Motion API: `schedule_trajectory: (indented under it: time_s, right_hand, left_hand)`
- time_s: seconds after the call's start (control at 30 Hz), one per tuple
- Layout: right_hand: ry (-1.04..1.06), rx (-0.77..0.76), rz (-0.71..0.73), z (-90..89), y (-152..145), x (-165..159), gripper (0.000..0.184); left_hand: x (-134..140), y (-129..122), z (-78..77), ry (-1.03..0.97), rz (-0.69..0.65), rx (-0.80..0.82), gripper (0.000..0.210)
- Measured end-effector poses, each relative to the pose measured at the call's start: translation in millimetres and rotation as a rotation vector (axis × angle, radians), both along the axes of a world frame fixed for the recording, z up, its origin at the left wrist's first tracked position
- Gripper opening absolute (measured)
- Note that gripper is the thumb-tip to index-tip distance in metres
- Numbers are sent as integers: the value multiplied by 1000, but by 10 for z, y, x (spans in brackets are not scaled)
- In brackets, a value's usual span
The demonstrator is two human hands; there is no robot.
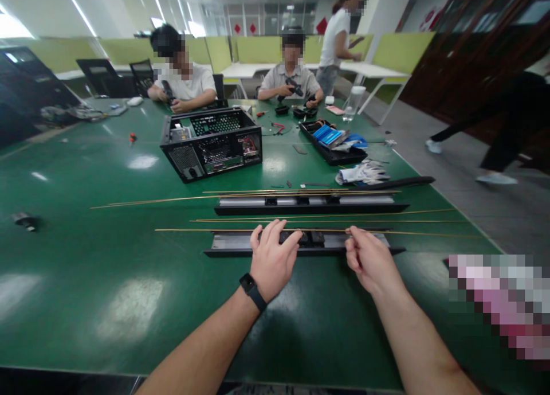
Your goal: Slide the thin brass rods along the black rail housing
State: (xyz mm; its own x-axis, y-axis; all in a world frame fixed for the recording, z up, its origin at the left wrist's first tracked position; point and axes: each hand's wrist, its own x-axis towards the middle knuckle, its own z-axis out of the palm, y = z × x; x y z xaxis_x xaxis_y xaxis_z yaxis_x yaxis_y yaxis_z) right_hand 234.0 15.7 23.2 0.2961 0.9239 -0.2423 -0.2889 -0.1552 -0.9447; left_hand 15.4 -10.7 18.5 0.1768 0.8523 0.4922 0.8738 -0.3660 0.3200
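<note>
A long black-edged channel rail [232, 242] with a pale inner face lies across the green table before me. Over it runs a thin brass-coloured rod [193, 230]. My left hand [274, 260], fingers spread, rests over the rail's middle beside a black block [317, 238]; its fingertips are at the rod. Farther right, my right hand [368, 256] pinches the same rod between thumb and forefinger. Just beyond lie more thin rods [232, 220] and a second, similar rail [244, 203] with several black blocks in it and rods lying along its back.
An open black computer case [210, 145] stands behind the rails. To its right are a black tray [337, 153] of blue packets and white gloves [365, 172]. Two people sit across the table [129, 309], handling dark objects. A small dark part [26, 221] lies far left.
</note>
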Motion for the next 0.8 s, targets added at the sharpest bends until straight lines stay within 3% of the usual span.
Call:
schedule_trajectory:
  time_s: [0.8]
  right_hand:
    - [2,19,-4,8,4,-12,34]
  left_hand:
    - [-22,27,-12,4,-19,26,28]
